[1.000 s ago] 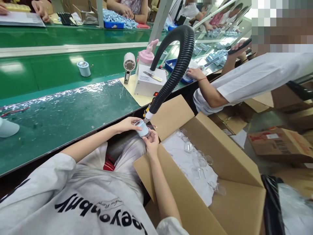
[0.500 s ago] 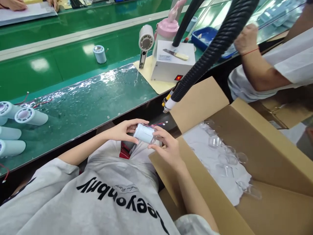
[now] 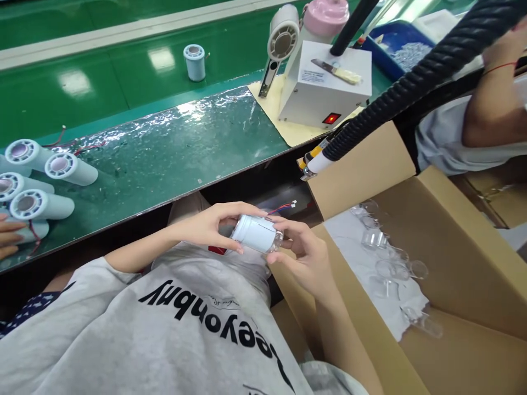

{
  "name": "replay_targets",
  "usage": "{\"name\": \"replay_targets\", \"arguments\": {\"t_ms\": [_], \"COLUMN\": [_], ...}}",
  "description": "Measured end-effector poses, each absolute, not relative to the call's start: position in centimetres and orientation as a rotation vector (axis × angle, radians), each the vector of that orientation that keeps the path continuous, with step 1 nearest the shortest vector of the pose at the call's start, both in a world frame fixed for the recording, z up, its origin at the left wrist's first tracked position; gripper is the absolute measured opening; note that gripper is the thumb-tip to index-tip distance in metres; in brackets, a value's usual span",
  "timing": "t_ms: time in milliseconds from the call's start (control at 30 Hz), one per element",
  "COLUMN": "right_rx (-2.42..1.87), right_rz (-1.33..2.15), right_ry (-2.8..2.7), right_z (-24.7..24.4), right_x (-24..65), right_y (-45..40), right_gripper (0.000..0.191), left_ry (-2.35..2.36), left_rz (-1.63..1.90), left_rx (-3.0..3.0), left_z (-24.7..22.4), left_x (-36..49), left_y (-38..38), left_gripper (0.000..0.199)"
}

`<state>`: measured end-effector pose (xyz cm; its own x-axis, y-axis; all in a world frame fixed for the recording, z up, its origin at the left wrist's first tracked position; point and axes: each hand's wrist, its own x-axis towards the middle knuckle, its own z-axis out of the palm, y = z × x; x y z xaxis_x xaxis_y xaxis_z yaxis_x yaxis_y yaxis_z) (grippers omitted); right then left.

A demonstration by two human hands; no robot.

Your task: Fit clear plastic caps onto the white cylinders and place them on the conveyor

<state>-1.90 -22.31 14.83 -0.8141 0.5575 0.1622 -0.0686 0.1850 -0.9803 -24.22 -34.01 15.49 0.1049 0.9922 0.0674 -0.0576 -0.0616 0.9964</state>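
Above my lap I hold a light blue cylinder (image 3: 255,232) on its side, with red and blue wires (image 3: 282,207) sticking out at its top edge. My left hand (image 3: 220,226) grips its left end between thumb and fingers. At the right end, my right hand (image 3: 302,252) pinches a clear plastic cup (image 3: 278,240) that sits against or around the cylinder's end. Similar clear cups (image 3: 374,239) lie on white paper (image 3: 349,241) inside the open cardboard box (image 3: 465,263) on my right.
Several blue cylinders (image 3: 72,168) lie at the left of the green bench (image 3: 164,148), where another person's hand (image 3: 9,236) reaches in. One cylinder (image 3: 195,63) stands farther back. A black hose (image 3: 395,93) hangs before a white device (image 3: 325,90). A co-worker's arm (image 3: 489,109) is at right.
The view has shifted, so the bench items appear farther right. Another person's hand has entered at the left edge. Both my hands still hold the cylinder and clear cup.
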Motion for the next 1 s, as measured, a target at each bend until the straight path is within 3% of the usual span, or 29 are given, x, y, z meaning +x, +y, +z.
{"name": "replay_targets", "arguments": {"t_ms": [367, 1000], "right_rx": [-0.655, -0.829], "right_rz": [2.007, 2.438], "right_ry": [-1.736, -1.583], "right_z": [15.7, 14.8], "right_x": [-2.2, -3.3], "right_y": [-22.9, -23.4], "right_gripper": [0.041, 0.064], "left_ry": [1.099, 1.145], "left_rz": [1.201, 1.149], "left_rx": [1.409, 1.494], "left_z": [15.8, 15.9], "left_x": [-23.9, -23.9], "left_y": [-34.6, -35.2], "left_gripper": [0.07, 0.069]}}
